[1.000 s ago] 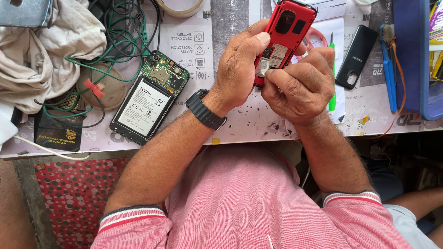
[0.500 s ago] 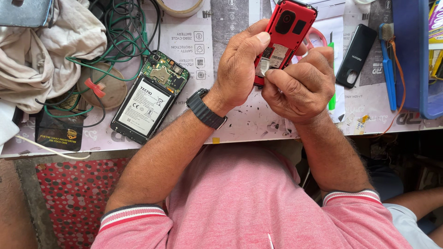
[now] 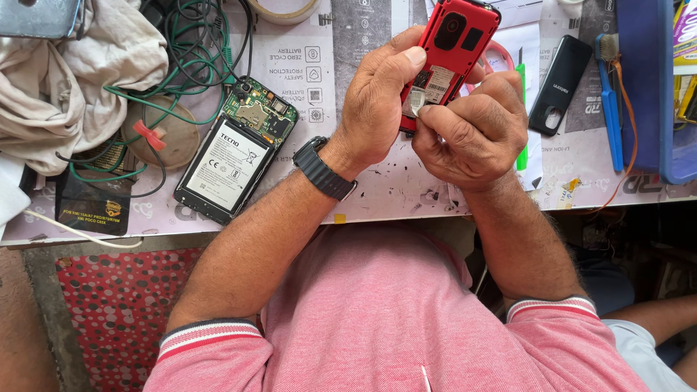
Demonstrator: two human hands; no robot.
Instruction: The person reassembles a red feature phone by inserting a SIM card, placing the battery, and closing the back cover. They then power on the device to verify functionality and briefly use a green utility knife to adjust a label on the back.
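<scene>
We grip the red phone (image 3: pixel 457 43) in our left hand (image 3: pixel 377 101); our right hand (image 3: pixel 472 131) pinches its small card (image 3: pixel 414 101), which could slip or bend.

left hand (image 3: pixel 377 109) curled, right hand (image 3: pixel 472 134) pinching, touching

A red plastic handset with its back cover off (image 3: pixel 457 43) is gripped above a pale, marked worktable (image 3: pixel 392 196) by the left hand (image 3: pixel 377 109), and a small silvery part at its lower end is pinched by the right hand (image 3: pixel 472 131). An opened smartphone with exposed green board and battery (image 3: pixel 236 152) is laid to the left, beside tangled green wires (image 3: pixel 189 43). A black phone back cover (image 3: pixel 560 83) is laid to the right.
</scene>
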